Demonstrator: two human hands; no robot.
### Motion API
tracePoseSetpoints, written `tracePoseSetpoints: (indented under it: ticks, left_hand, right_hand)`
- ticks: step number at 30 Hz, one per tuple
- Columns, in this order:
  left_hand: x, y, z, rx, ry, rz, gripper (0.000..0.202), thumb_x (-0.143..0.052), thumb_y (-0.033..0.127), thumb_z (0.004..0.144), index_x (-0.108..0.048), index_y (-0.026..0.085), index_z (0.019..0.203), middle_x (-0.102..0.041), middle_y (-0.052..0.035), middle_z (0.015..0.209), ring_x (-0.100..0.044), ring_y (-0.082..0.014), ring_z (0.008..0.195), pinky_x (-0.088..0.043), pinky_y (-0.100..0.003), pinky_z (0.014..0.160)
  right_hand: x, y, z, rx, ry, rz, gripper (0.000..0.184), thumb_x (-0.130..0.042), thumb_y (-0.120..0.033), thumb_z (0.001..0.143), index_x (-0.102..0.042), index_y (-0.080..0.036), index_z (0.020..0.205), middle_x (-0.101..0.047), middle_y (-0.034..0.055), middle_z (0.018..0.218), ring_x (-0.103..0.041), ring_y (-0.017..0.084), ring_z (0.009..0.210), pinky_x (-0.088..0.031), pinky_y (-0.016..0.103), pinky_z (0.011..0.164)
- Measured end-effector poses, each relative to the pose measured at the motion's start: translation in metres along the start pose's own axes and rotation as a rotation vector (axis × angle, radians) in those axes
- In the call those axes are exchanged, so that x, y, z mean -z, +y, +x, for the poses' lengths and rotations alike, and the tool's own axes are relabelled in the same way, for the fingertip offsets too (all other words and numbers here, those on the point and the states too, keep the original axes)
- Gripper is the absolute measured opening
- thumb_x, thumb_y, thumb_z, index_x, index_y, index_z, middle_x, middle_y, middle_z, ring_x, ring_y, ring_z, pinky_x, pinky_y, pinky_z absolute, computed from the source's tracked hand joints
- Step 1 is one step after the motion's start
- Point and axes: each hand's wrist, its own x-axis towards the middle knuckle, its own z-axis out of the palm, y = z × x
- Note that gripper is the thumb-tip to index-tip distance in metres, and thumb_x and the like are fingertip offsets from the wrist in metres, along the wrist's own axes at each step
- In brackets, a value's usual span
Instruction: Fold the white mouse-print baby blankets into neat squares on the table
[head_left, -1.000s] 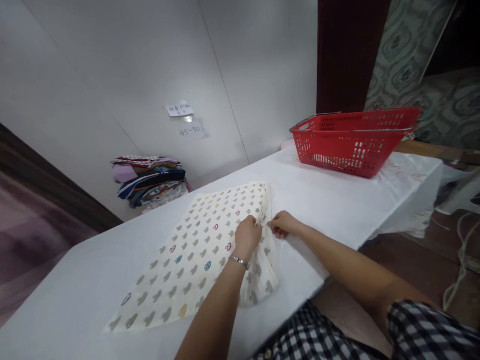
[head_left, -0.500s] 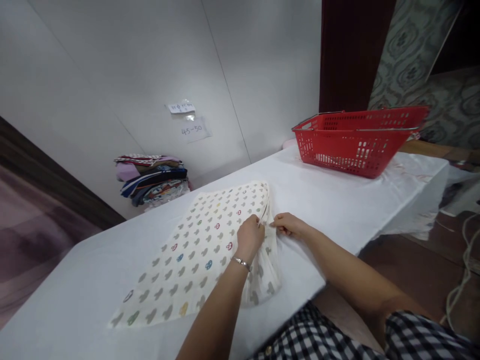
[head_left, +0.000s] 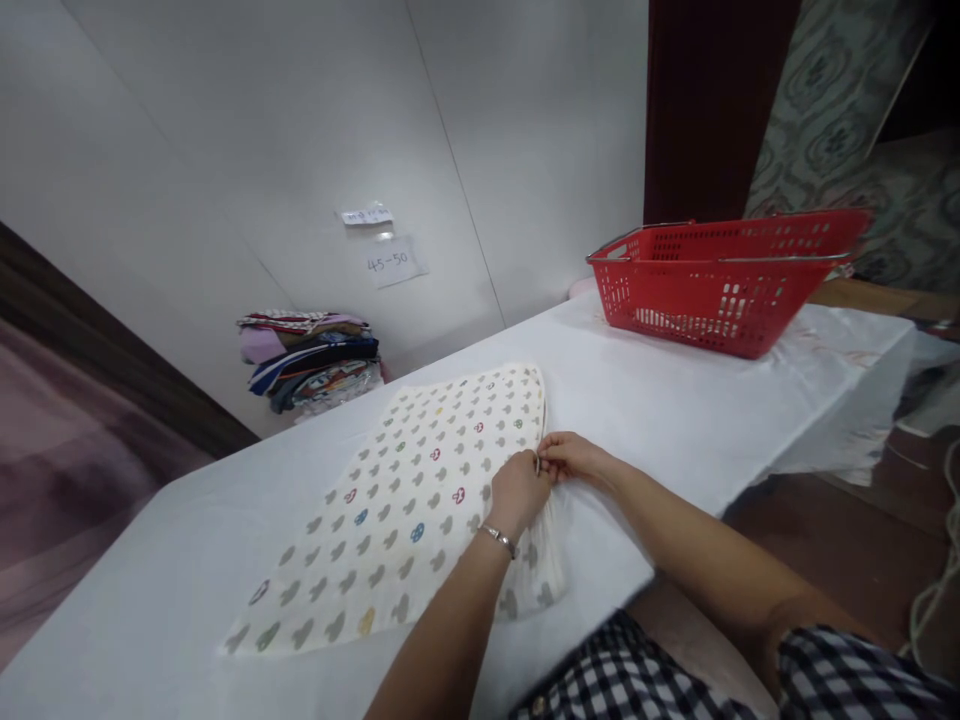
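Observation:
A cream cloth (head_left: 405, 500) with a print of grey and coloured mushrooms lies flat in layers on the white-covered table (head_left: 637, 420). Its right edge is gathered and slightly rumpled. My left hand (head_left: 521, 490), with a silver bracelet at the wrist, pinches that edge about halfway along. Close against it, my right hand (head_left: 574, 457) also has its fingertips closed on the cloth's edge. The two hands almost touch, and they hide the bit of edge between them.
A red plastic basket (head_left: 697, 300) with metal handles stands on the table at the back right. Folded clothes (head_left: 315, 360) are stacked at the back left by the wall. Paper labels (head_left: 391, 262), one reading 45-50, are stuck to the wall.
My left hand has moved right and slightly down, up to my right hand. The gap along the cloth's right edge has closed, and that side lies flatter.

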Motion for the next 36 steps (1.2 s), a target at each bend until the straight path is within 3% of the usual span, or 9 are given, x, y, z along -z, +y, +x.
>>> tracePoseSetpoints:
  ticks: [7, 11, 15, 18, 24, 27, 31, 36]
  left_hand:
    - [-0.010, -0.007, 0.002, 0.001, 0.048, 0.042, 0.016, -0.048, 0.021, 0.076, -0.057, 0.020, 0.089, -0.065, -0.0060, 0.094, -0.061, -0.0202, 0.085, -0.041, -0.029, 0.069]
    - [-0.010, -0.010, 0.003, 0.022, 0.059, 0.027, 0.015, -0.046, 0.021, 0.077, -0.056, 0.020, 0.089, -0.064, -0.0063, 0.092, -0.060, -0.0199, 0.085, -0.040, -0.029, 0.068]
    - [-0.007, -0.008, 0.000, 0.037, 0.094, 0.057, 0.012, -0.046, 0.020, 0.079, -0.053, 0.020, 0.088, -0.063, -0.0061, 0.092, -0.060, -0.0191, 0.083, -0.039, -0.029, 0.066]
    - [-0.007, -0.003, -0.004, 0.009, 0.103, 0.061, 0.013, -0.044, 0.020, 0.081, -0.052, 0.020, 0.092, -0.062, -0.0062, 0.096, -0.060, -0.0181, 0.085, -0.039, -0.028, 0.067]
    - [-0.010, 0.002, -0.008, -0.019, 0.094, 0.050, 0.026, -0.049, 0.039, 0.080, -0.049, 0.020, 0.098, -0.060, -0.0079, 0.101, -0.060, -0.0218, 0.086, -0.041, -0.030, 0.067]
    - [-0.003, -0.003, -0.005, 0.032, 0.061, 0.073, 0.020, -0.048, 0.028, 0.077, -0.051, 0.019, 0.095, -0.063, -0.0088, 0.097, -0.061, -0.0226, 0.085, -0.041, -0.031, 0.067]
    - [0.018, -0.014, 0.000, 0.087, 0.050, 0.020, 0.013, -0.045, 0.021, 0.077, -0.055, 0.020, 0.085, -0.066, -0.0075, 0.087, -0.061, -0.0210, 0.084, -0.041, -0.028, 0.066]
    - [0.035, -0.026, 0.002, 0.120, 0.124, -0.042, 0.018, -0.045, 0.021, 0.077, -0.058, 0.021, 0.089, -0.067, -0.0066, 0.089, -0.061, -0.0207, 0.086, -0.041, -0.028, 0.068]
  right_hand:
    - [0.014, -0.004, 0.002, 0.045, 0.245, -0.114, 0.008, -0.055, -0.014, 0.073, -0.048, -0.018, 0.073, -0.057, -0.0060, 0.051, -0.046, 0.005, 0.032, -0.026, 0.015, 0.030]
    - [0.012, -0.002, -0.001, -0.045, 0.141, -0.170, 0.007, -0.059, -0.018, 0.072, -0.054, -0.015, 0.068, -0.062, 0.0001, 0.053, -0.052, 0.009, 0.033, -0.030, 0.017, 0.029]
    - [0.008, -0.002, -0.003, -0.103, 0.047, -0.172, 0.014, -0.061, -0.018, 0.071, -0.054, -0.014, 0.059, -0.057, 0.0002, 0.043, -0.049, 0.009, 0.031, -0.030, 0.017, 0.029]
    - [0.008, -0.003, -0.003, -0.090, 0.031, -0.140, 0.014, -0.058, -0.016, 0.071, -0.052, -0.015, 0.058, -0.059, 0.0001, 0.046, -0.047, 0.007, 0.031, -0.027, 0.016, 0.029]
    - [0.007, -0.002, 0.000, -0.009, 0.038, -0.100, 0.012, -0.056, -0.017, 0.071, -0.052, -0.015, 0.060, -0.056, -0.0039, 0.047, -0.041, 0.004, 0.032, -0.023, 0.016, 0.030]
    - [0.006, 0.000, 0.001, 0.031, 0.057, -0.113, 0.010, -0.057, -0.020, 0.073, -0.054, -0.015, 0.065, -0.053, -0.0058, 0.046, -0.038, 0.003, 0.033, -0.025, 0.016, 0.032]
    - [0.007, 0.003, 0.004, 0.042, 0.185, -0.180, 0.007, -0.052, -0.019, 0.077, -0.053, -0.016, 0.071, -0.058, -0.0046, 0.053, -0.043, 0.003, 0.034, -0.027, 0.016, 0.032]
    - [0.006, -0.002, 0.011, -0.082, 0.215, -0.320, 0.020, -0.056, -0.020, 0.076, -0.053, -0.013, 0.058, -0.057, 0.0018, 0.044, -0.045, 0.008, 0.029, -0.030, 0.018, 0.029]
